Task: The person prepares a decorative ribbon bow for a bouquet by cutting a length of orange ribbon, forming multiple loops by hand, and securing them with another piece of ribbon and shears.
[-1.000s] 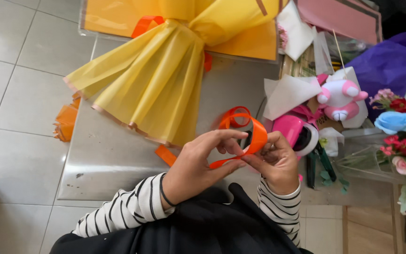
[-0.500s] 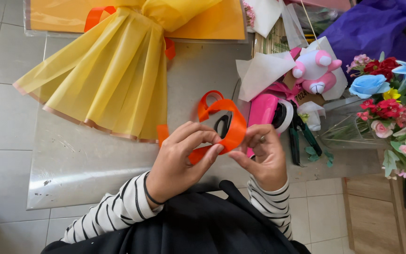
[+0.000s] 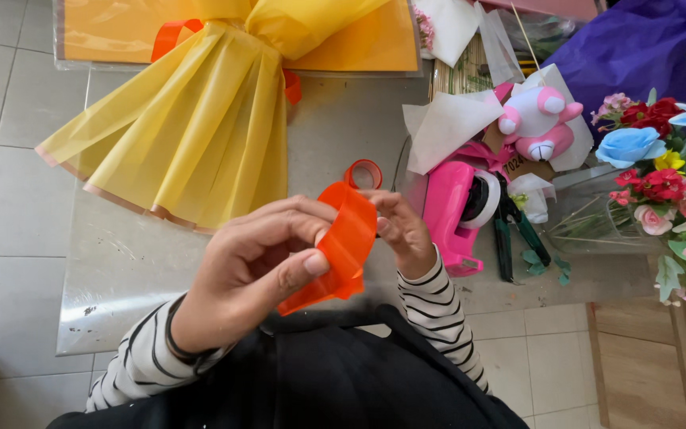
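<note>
Item: orange ribbon [image 3: 343,242], looped and held between your hands above the table [image 3: 121,270], long axis running upper right to lower left; left hand [image 3: 252,266] pinching its lower fold, right hand [image 3: 402,230] gripping the upper end.

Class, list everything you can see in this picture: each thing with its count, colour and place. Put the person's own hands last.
Ribbon loop: one, orange, held between both hands at centre.
Pleated wrapping paper: one fan, yellow, upper left of the table.
Flat sheet: one, orange-yellow, top edge.
Table: one, grey, under everything.
Tape dispenser: one, pink, right of the hands.
Plush toy: one, pink and white, upper right.
White paper: one sheet, beside the toy.
Cutters: one pair, dark green handles, beside the dispenser.
Artificial flowers: one bunch, red, pink, blue, right edge.
Purple paper: one, top right.
Left hand: pinches the ribbon.
Right hand: grips the loop's far side.
</note>
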